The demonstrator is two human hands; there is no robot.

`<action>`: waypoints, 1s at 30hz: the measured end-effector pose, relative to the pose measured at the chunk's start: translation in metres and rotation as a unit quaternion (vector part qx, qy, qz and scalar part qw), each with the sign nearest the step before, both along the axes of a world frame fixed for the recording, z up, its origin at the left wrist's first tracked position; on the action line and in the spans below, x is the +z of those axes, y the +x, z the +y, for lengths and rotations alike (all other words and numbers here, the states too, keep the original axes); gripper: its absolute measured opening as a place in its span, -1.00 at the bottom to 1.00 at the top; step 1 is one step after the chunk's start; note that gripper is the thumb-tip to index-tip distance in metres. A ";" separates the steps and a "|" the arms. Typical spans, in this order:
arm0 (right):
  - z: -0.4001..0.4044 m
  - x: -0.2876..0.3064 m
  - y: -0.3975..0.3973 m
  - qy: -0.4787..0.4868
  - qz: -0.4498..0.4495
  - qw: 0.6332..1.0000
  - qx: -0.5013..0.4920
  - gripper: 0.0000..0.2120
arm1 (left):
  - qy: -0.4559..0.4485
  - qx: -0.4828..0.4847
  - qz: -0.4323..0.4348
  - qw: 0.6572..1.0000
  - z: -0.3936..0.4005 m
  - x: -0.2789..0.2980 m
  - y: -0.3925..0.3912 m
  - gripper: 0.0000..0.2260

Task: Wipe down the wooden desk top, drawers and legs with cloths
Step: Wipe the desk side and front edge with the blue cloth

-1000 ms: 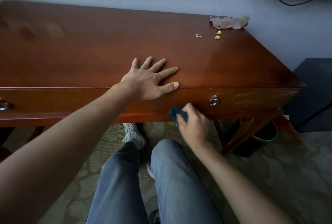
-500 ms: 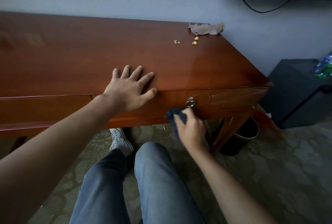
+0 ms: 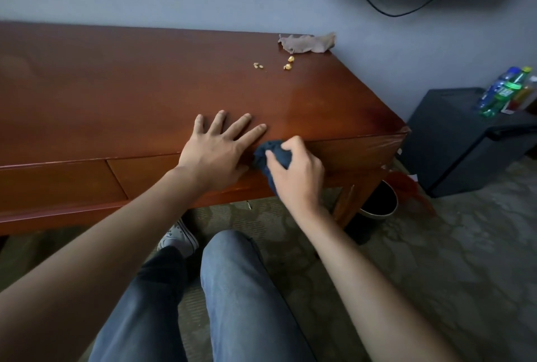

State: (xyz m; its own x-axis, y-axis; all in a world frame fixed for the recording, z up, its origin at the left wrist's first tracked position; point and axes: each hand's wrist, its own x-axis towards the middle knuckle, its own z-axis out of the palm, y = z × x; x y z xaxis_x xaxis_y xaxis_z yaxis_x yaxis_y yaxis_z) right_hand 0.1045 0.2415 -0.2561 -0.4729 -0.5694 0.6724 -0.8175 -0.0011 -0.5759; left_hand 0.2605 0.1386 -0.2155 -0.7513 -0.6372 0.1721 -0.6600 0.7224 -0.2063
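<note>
L hand [image 3: 220, 148] spread flat on desk top [image 3: 130, 94]. R hand [image 3: 293, 171], at its 3 o'clock, grips blue cloth [image 3: 271, 157] against drawer front [image 3: 348, 152].

The glossy reddish-brown wooden bench [image 3: 145, 94] carries a crumpled tan cloth [image 3: 308, 43] at its far right corner, a few yellow crumbs [image 3: 286, 63] just in front, and a flat left hand [image 3: 218, 149] near the front edge.

Desk [image 3: 145, 94] reddish-brown wood, smooth, glossy lacquer; scuffed pale streaks at its right front corner; dark blue cloth [image 3: 271, 155] soft, matt, crumpled at desk front edge; tan rag [image 3: 308, 43] matt, wrinkled at desk far corner; carpet [image 3: 436, 260] below desk matt, patterned.
</note>
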 end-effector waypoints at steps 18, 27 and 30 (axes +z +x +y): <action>0.017 -0.019 -0.052 0.024 -0.169 0.985 0.004 -0.82 | -0.032 0.034 0.014 0.999 0.009 -0.005 -0.006 -0.10; 0.023 -0.078 -0.051 0.095 0.022 0.994 0.046 -0.82 | -0.040 0.047 0.002 0.998 0.016 -0.007 -0.016 -0.10; 0.029 -0.077 -0.079 0.100 0.001 0.995 -0.010 -0.85 | -0.058 0.013 0.008 0.998 0.025 -0.008 -0.026 -0.15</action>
